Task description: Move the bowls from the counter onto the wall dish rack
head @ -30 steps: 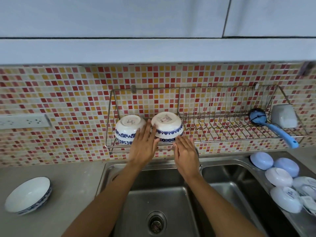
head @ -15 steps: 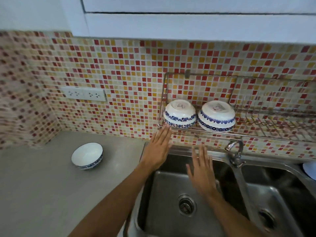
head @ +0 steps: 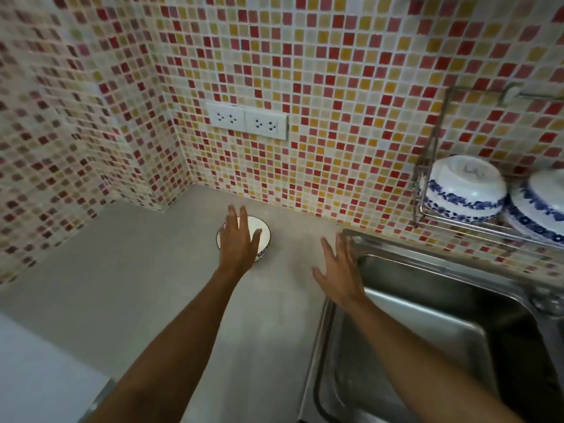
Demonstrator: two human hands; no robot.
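Bowls are the business in this tiled kitchen: across the grey counter point(head: 128, 270) and past the steel sink point(head: 427, 315), two sit upturned in the wall dish rack point(head: 427, 166) at far right. One white bowl point(head: 263, 232) remains upright on the counter near the far wall, under the spread left hand point(head: 239, 242). The right hand point(head: 340, 267) hovers spread, empty. Glazed ceramic looks rigid, slick and breakable; a rim-and-underside grip seems safest.

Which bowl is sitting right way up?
The bowl on the counter, under the left hand; the two rack bowls sit upside down.
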